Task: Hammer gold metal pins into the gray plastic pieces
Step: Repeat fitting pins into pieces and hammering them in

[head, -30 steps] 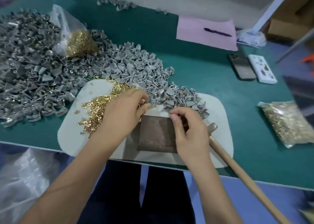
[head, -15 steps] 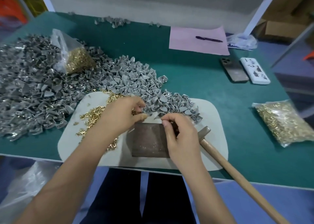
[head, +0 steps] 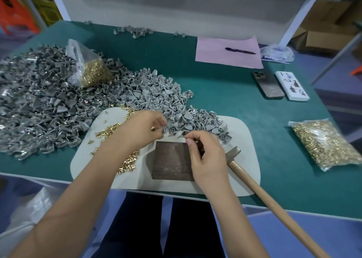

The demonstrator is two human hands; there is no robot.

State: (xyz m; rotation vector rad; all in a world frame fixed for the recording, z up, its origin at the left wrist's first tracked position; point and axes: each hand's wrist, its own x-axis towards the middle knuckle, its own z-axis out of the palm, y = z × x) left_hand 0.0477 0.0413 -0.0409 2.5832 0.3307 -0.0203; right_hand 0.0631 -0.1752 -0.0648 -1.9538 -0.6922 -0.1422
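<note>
Loading up, no hammering yet

Left hand (head: 141, 128) pinches a gray piece (head: 164, 129) above the block (head: 170, 160); right hand (head: 205, 156) curls, contents unclear; hammer (head: 233, 152) idle beside it; huge gray pile (head: 152, 93) waits mid-tabletop.

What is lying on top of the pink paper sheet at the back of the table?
A dark pen lies on the pink paper sheet. Nothing else shows on it; underneath is hidden.

No text, label, brand or number can be read anywhere. The white rectangular case (head: 292, 86) lying on the green table (head: 225, 93) bears dark printed marks, too small and blurred to make out.
</note>
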